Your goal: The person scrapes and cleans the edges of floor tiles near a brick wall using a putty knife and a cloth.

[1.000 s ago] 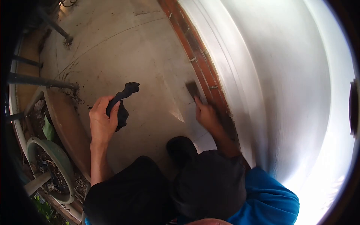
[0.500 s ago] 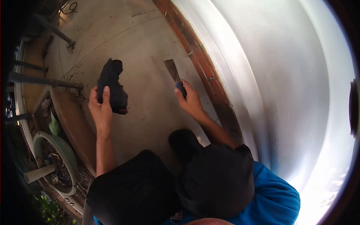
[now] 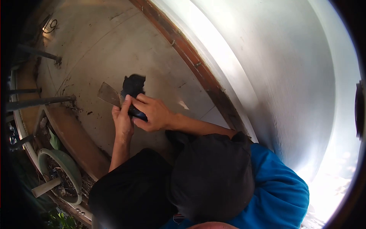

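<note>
A putty knife with a broad, dull metal blade points to the upper left over the floor. Its dark handle is wrapped by my right hand, which is closed around it. My left hand meets the right one at the base of the blade, its thumb raised against the tool. A crumpled black cloth bunches up just beyond both hands, pinched by the left. The lower part of the cloth is hidden behind my fingers.
A pale concrete floor with cracks lies below. A brick edge runs along the white wall on the right. To the left stand metal posts and a round pot of soil with a short pipe.
My right hand has swung left with the putty knife, and its blade now tilts to the upper left. My left hand has shifted right with the cloth, so the two hands now meet.
</note>
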The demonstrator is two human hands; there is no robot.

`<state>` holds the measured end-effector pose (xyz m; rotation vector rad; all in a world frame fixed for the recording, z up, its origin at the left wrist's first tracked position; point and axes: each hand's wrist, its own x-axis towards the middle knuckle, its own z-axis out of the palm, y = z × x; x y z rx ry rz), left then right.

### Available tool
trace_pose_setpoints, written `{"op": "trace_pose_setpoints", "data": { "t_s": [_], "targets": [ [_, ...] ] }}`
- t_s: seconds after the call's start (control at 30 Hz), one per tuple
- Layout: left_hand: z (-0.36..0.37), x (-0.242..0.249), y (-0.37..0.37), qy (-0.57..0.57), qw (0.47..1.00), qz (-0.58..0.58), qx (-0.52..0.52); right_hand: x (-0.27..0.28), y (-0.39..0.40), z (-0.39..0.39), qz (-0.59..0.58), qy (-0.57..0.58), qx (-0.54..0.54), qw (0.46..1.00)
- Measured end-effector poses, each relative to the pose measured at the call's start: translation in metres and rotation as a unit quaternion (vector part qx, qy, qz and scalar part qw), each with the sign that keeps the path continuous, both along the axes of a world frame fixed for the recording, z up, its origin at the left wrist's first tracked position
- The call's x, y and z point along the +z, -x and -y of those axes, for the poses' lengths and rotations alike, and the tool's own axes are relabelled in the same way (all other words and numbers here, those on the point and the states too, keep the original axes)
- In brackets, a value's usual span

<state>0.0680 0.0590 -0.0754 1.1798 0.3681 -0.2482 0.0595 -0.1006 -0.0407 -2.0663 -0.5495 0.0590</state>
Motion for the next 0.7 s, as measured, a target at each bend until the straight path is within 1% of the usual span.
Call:
{"op": "trace_pose_setpoints", "data": {
  "t_s": [0.07, 0.1, 0.2, 0.3, 0.37, 0.4, 0.43, 0.53, 0.6, 0.67, 0.7],
  "targets": [
    [0.009, 0.015, -0.005, 0.080, 0.995, 0.001, 0.064, -0.013, -0.005, 0.008, 0.034, -0.102, -0.042, 0.993],
    [0.005, 0.017, -0.005, 0.090, 0.995, -0.007, 0.050, -0.013, -0.010, 0.010, 0.051, -0.152, -0.062, 0.985],
    [0.003, 0.016, -0.009, 0.121, 0.992, -0.026, -0.038, -0.010, -0.018, 0.007, 0.041, -0.168, -0.132, 0.976],
    [0.009, 0.025, -0.014, 0.122, 0.987, -0.001, -0.106, -0.011, -0.019, 0.020, -0.032, -0.189, -0.121, 0.974],
    [0.015, 0.030, -0.013, -0.028, 0.983, 0.052, -0.176, -0.014, -0.013, 0.034, -0.035, -0.164, -0.135, 0.977],
    [0.019, 0.032, -0.012, -0.103, 0.969, 0.078, -0.210, -0.014, -0.009, 0.043, -0.036, -0.151, -0.143, 0.977],
    [0.023, 0.045, -0.011, -0.150, 0.948, 0.112, -0.256, -0.012, -0.003, 0.053, 0.004, -0.125, -0.139, 0.982],
    [0.030, 0.056, -0.007, -0.159, 0.934, 0.121, -0.296, -0.024, 0.024, 0.092, 0.084, -0.022, -0.147, 0.985],
    [0.017, 0.052, -0.012, -0.145, 0.947, 0.096, -0.272, -0.016, 0.056, 0.123, 0.094, 0.065, -0.183, 0.977],
    [0.001, 0.051, -0.017, -0.130, 0.960, 0.083, -0.236, -0.022, 0.106, 0.153, 0.035, 0.091, -0.242, 0.965],
    [-0.006, 0.053, -0.018, -0.120, 0.966, 0.084, -0.213, -0.023, 0.132, 0.164, 0.013, 0.152, -0.272, 0.950]
  ]
}}
